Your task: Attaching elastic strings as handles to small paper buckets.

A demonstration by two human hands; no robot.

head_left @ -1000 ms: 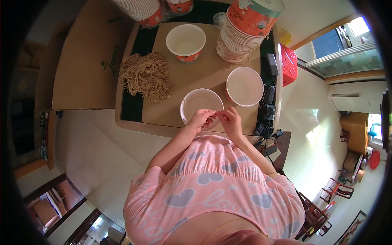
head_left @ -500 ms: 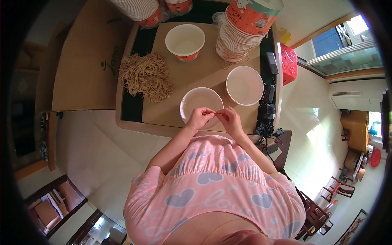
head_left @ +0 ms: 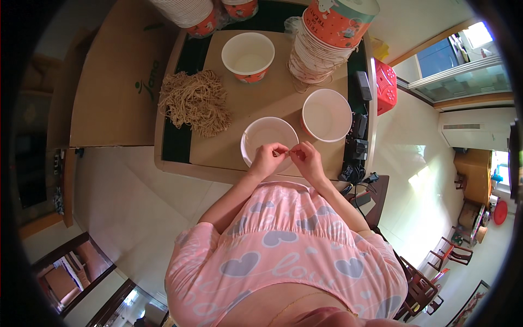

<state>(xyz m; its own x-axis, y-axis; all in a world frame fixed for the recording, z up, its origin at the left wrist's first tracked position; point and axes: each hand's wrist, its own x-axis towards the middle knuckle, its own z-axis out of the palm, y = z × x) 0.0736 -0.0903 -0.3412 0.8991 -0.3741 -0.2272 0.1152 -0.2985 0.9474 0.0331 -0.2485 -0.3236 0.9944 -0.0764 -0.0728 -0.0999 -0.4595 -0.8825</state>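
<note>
My left hand (head_left: 271, 157) and my right hand (head_left: 307, 162) meet fingertip to fingertip over the near right rim of a white paper bucket (head_left: 256, 131). Both are closed in a pinch; what lies between the fingers is too small to make out. A second paper bucket (head_left: 327, 114) stands just right of it, open side up. Farther back is a third bucket (head_left: 248, 52) with an orange printed outside. A tangled heap of beige string (head_left: 195, 103) lies to the left on the cardboard sheet (head_left: 218, 158).
A tall nested stack of orange printed buckets (head_left: 333, 32) with string about its rims rises at the back right. More stacked buckets (head_left: 188, 13) stand at the back left. A large cardboard box (head_left: 114, 82) flanks the table. Black power adapters (head_left: 358, 147) line the right edge.
The fingertips of both hands have shifted slightly and drawn a little apart. The buckets and the string heap stay where they were.
</note>
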